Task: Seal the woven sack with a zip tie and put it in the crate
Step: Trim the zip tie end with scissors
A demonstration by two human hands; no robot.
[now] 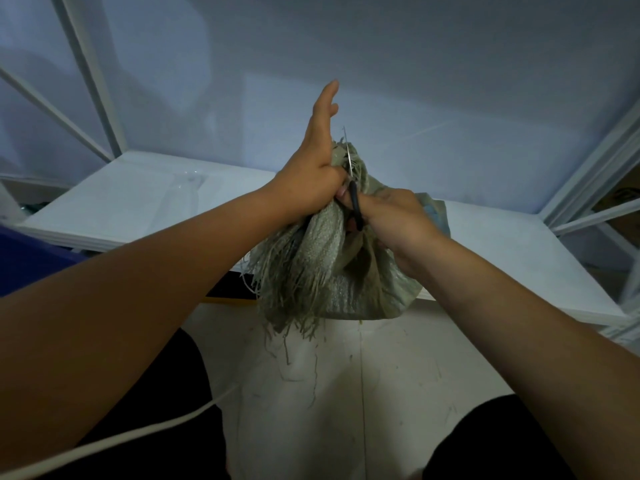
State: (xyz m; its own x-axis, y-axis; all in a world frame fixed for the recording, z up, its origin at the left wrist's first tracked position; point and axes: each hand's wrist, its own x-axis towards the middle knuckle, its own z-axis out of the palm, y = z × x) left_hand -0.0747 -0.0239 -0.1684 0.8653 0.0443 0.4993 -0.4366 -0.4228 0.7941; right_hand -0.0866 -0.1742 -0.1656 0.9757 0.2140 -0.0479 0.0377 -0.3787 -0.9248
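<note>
- One woven sack (332, 244), grey-green, is held up in the air over the near edge of the white table (138, 202), above the pale floor (398, 393) and between the person's two dark-clad knees. Its neck is bunched tight at the top, and a thick fringe of frayed strands hangs down its left side.
- One curved black piece (356, 206) lies against the bunched neck between the two hands. One thin pale strip (347, 150) stands up from the neck just above it. Whether these are parts of a single thing cannot be told.
- Two hands are in view, both at the neck of the sack.
- The left hand (317, 157) has its fingers straight and together, pointing up and away. The base of its palm and its thumb press against the left side of the neck. Whether the thumb hooks round the neck cannot be told.
- The right hand (398, 220) is seen from the back, with its fingers curled and wrapped round the neck from the right. Its thumb sits beside the black piece.
- One white cord (138, 431) runs across the lower left, under the left forearm.
- One dark blue object (27, 261) shows at the left edge, below the table's corner, too cropped to identify.
- Many loose threads lie scattered on the floor beneath the sack.
</note>
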